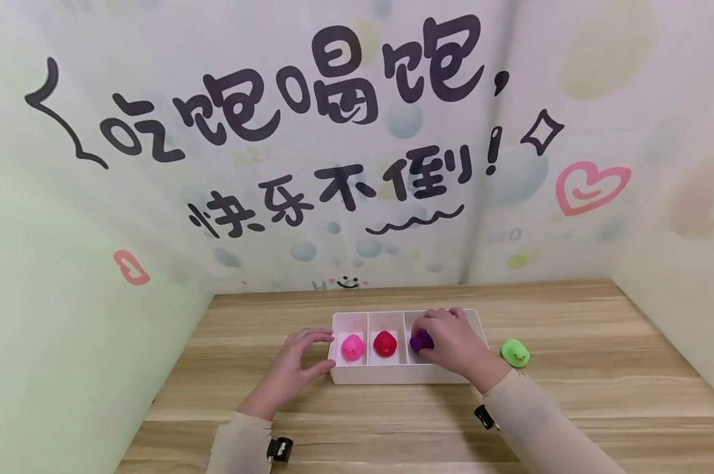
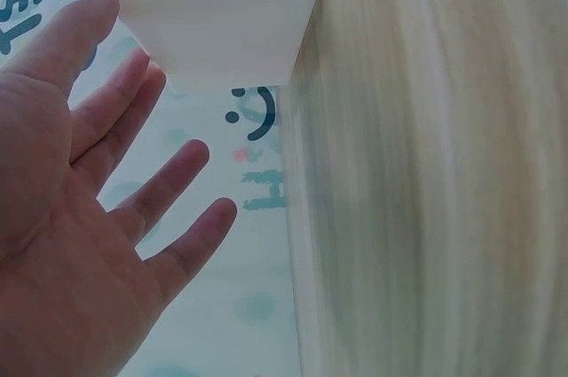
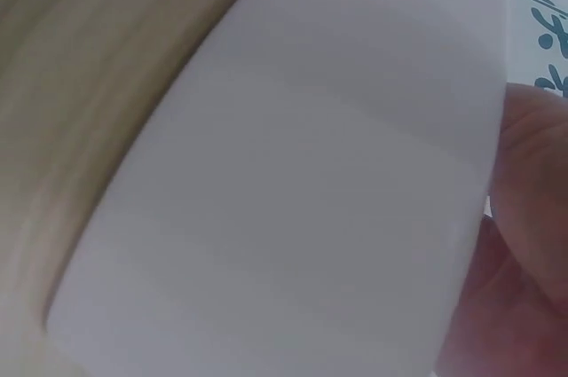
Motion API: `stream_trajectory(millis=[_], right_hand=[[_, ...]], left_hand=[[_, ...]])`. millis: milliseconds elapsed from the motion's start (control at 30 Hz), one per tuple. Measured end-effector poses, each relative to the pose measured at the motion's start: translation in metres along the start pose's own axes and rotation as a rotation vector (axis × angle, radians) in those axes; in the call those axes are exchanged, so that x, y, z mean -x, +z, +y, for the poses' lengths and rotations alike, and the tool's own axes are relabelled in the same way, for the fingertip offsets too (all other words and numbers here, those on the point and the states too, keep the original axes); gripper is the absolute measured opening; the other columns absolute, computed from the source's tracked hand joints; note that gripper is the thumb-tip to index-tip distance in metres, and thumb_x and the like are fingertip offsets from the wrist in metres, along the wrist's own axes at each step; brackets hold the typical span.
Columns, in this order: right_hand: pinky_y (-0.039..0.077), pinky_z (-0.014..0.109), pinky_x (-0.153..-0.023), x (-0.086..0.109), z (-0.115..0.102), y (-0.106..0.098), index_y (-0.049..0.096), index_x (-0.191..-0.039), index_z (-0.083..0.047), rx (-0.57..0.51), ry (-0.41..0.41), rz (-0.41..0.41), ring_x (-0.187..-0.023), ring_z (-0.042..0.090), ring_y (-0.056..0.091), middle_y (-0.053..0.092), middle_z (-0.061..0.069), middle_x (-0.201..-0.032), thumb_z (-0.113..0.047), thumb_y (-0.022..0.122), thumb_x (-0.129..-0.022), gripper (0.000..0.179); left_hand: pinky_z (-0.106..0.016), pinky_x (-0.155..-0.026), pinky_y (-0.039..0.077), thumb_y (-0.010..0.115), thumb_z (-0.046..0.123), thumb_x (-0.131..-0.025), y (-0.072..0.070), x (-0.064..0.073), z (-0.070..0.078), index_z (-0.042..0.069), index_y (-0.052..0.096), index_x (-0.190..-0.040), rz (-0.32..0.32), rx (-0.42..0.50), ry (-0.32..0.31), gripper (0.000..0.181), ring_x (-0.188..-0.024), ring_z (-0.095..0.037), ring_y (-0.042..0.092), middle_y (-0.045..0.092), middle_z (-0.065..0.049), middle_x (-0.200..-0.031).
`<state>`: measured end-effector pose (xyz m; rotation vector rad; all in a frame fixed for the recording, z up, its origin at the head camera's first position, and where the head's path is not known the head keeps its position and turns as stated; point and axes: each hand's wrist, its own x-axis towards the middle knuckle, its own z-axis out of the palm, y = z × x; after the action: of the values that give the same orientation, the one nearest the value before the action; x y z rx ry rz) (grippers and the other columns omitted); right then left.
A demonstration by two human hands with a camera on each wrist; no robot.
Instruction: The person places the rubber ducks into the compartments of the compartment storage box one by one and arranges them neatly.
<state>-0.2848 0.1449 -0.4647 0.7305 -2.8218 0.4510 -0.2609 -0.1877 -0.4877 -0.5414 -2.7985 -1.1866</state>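
Observation:
A white divided tray (image 1: pixel 392 374) stands on the table. A pink rubber duck (image 1: pixel 352 347) sits in its left compartment and a red rubber duck (image 1: pixel 385 343) in the one beside it. My right hand (image 1: pixel 454 342) reaches into the tray's right part and pinches a purple rubber duck (image 1: pixel 420 342), partly hidden by the fingers. The right wrist view shows mostly the tray's front wall (image 3: pixel 293 173). At the tray's left end is my left hand (image 1: pixel 291 368), fingers spread and thumb tip at the edge, with nothing held. A green rubber duck (image 1: pixel 515 353) lies outside, right of the tray.
The wood-grain table (image 1: pixel 380 428) meets a printed backdrop (image 1: pixel 345 164) behind the tray. Pale panels rise at the left (image 1: pixel 54 329) and right (image 1: pixel 688 289). My right forearm covers part of the table's front right.

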Motion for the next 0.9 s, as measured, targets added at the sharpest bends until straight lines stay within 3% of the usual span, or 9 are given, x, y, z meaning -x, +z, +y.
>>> stream_trajectory(millis=[300, 633, 733, 900], right_hand=[[0.039, 0.062, -0.098, -0.004, -0.001, -0.002, 0.072, -0.089, -0.017, 0.014, 0.014, -0.053, -0.091, 0.018, 0.063, 0.072, 0.0, -0.093, -0.009, 0.091, -0.073, 0.026], [0.038, 0.063, -0.1, -0.007, 0.001, -0.001, 0.072, -0.091, -0.018, -0.002, 0.013, -0.091, -0.094, 0.018, 0.062, 0.072, 0.0, -0.095, -0.013, 0.093, -0.074, 0.027], [0.038, 0.063, -0.101, -0.004, 0.002, -0.001, 0.073, -0.092, -0.019, -0.013, 0.009, -0.071, -0.098, 0.019, 0.063, 0.071, -0.001, -0.098, -0.018, 0.092, -0.077, 0.025], [0.039, 0.064, -0.103, 0.005, 0.005, -0.004, 0.074, -0.092, -0.02, -0.022, -0.008, 0.042, -0.107, 0.025, 0.066, 0.071, 0.0, -0.104, -0.021, 0.089, -0.081, 0.019]], left_hand=[[-0.058, -0.12, 0.038, 0.08, 0.023, -0.091, 0.001, 0.0, -0.001, 0.016, 0.068, -0.129, -0.004, 0.006, -0.001, 0.04, -0.14, -0.03, 0.048, 0.06, 0.007, -0.145], [-0.059, -0.12, 0.038, 0.081, 0.021, -0.091, -0.002, 0.0, 0.003, 0.016, 0.068, -0.128, -0.01, 0.008, -0.011, 0.04, -0.141, -0.031, 0.048, 0.06, 0.003, -0.146], [-0.058, -0.12, 0.038, 0.08, 0.022, -0.091, -0.002, 0.0, 0.003, 0.017, 0.068, -0.128, -0.01, 0.005, -0.012, 0.04, -0.141, -0.03, 0.048, 0.06, 0.004, -0.146], [-0.057, -0.12, 0.038, 0.08, 0.022, -0.091, -0.001, 0.0, 0.001, 0.017, 0.068, -0.129, -0.007, 0.011, -0.002, 0.04, -0.14, -0.03, 0.048, 0.06, 0.005, -0.145]])
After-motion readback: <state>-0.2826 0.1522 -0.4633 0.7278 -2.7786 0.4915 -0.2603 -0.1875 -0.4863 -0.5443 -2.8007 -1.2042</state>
